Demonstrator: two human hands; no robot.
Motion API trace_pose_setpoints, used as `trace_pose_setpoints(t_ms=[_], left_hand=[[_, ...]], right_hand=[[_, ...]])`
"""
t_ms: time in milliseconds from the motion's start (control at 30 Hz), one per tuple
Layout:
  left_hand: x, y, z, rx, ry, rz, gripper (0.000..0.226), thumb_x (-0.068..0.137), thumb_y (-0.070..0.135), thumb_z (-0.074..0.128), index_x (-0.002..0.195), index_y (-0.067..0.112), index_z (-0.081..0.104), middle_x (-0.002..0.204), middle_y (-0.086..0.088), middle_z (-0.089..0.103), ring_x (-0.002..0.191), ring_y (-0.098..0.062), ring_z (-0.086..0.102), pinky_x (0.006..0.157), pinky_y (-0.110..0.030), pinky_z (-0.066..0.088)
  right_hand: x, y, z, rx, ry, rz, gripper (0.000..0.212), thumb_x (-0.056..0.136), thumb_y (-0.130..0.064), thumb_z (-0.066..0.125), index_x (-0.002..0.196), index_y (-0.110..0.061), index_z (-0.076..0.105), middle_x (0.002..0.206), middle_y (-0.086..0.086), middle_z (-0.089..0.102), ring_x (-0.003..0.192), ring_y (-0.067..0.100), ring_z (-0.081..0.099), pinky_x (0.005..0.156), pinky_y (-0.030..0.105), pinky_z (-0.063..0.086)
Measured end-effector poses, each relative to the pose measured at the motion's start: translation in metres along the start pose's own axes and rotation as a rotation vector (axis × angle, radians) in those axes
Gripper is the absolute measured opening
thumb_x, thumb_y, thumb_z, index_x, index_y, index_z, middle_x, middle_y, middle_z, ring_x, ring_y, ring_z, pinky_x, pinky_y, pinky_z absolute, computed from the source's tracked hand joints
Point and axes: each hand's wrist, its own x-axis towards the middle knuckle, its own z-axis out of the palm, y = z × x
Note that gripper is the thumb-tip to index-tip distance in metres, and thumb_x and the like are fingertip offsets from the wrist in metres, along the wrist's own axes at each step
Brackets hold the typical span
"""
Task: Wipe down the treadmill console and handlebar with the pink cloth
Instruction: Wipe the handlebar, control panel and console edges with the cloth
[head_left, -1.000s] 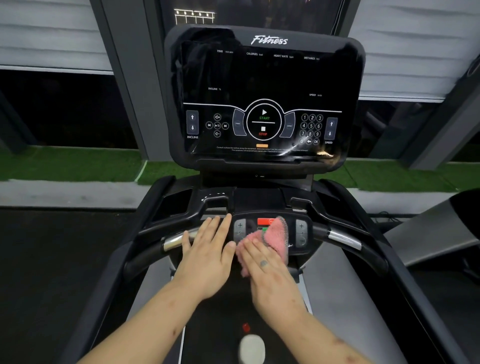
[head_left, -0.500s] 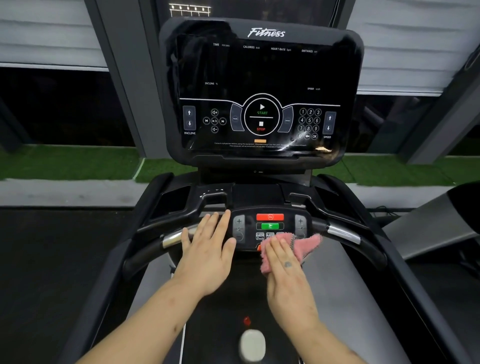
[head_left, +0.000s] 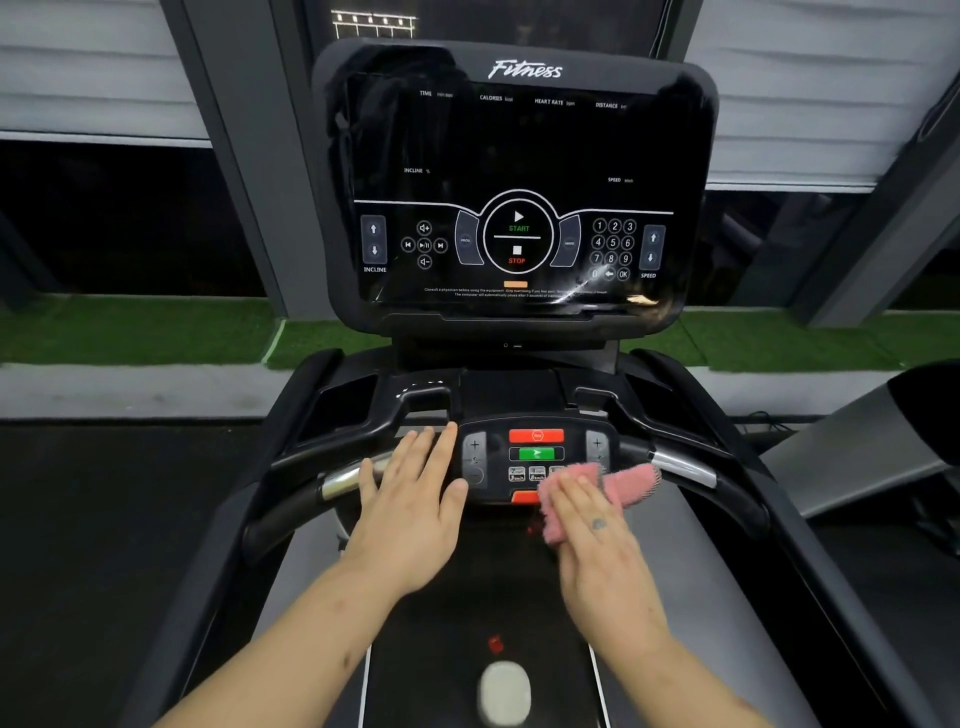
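Observation:
The black treadmill console (head_left: 519, 156) stands upright ahead, with a small button panel (head_left: 537, 447) and a curved handlebar (head_left: 680, 467) below it. My right hand (head_left: 597, 535) lies flat with straight fingers on the pink cloth (head_left: 623, 480), pressing it against the lower right of the button panel. The cloth's far end drapes toward the right silver grip. My left hand (head_left: 410, 499) rests flat and open on the handlebar just left of the panel.
Black cup wells (head_left: 343, 410) flank the console base. The treadmill belt (head_left: 478, 597) runs below my arms, with a pale oval object (head_left: 504, 691) and a small red mark on it. A neighbouring machine (head_left: 883, 436) sits at the right. Green turf lies beyond.
My right hand has slid the pink cloth from the middle of the button panel down and to the right. The red and green buttons are now uncovered. My left hand has stayed put.

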Motion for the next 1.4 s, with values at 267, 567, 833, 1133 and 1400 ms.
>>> trace_pose_setpoints(t_ms=[267,567,833,1133,1400], left_hand=[[-0.001,0.000,0.000,0.008,0.009,0.003,0.062,0.105,0.051,0.018,0.158,0.043,-0.015,0.171,0.011,-0.002,0.154,-0.007,-0.015,0.125,-0.053,-0.007],[0.000,-0.001,0.000,0.000,0.005,0.006,0.062,0.107,0.048,0.019,0.159,0.043,-0.013,0.171,0.010,-0.002,0.154,-0.006,-0.014,0.126,-0.053,-0.007],[0.000,0.000,-0.001,0.002,0.016,0.002,0.063,0.107,0.048,0.023,0.159,0.043,-0.012,0.171,0.010,-0.001,0.155,-0.008,-0.013,0.125,-0.054,-0.007],[0.001,-0.004,0.000,-0.040,-0.003,0.004,0.060,0.107,0.046,0.020,0.160,0.043,-0.008,0.170,0.015,-0.002,0.153,-0.002,-0.015,0.125,-0.052,-0.008],[-0.001,0.001,-0.003,-0.038,-0.004,-0.009,0.060,0.108,0.048,0.021,0.160,0.043,-0.009,0.171,0.013,-0.002,0.153,-0.004,-0.014,0.125,-0.052,-0.008]], right_hand=[[0.007,-0.025,0.015,-0.053,-0.023,-0.068,0.075,0.090,-0.002,0.061,0.158,-0.023,0.035,0.165,-0.003,0.031,0.155,0.013,0.017,0.121,0.048,0.031],[0.020,-0.048,0.023,-0.043,-0.078,-0.254,0.066,0.094,-0.009,0.052,0.157,-0.020,0.036,0.164,-0.003,0.032,0.155,0.012,0.019,0.122,0.042,0.030],[0.013,-0.030,0.012,-0.113,-0.037,-0.278,0.071,0.088,-0.004,0.063,0.154,-0.017,0.041,0.163,0.001,0.036,0.154,0.016,0.022,0.120,0.045,0.034],[0.069,-0.071,0.020,-0.056,-0.041,-0.264,0.055,0.099,-0.021,0.041,0.154,-0.015,0.041,0.161,0.003,0.038,0.153,0.018,0.027,0.122,0.044,0.029],[0.019,-0.039,0.015,-0.083,-0.013,-0.326,0.068,0.088,-0.007,0.066,0.152,-0.017,0.045,0.161,0.001,0.039,0.153,0.014,0.026,0.121,0.041,0.028]])
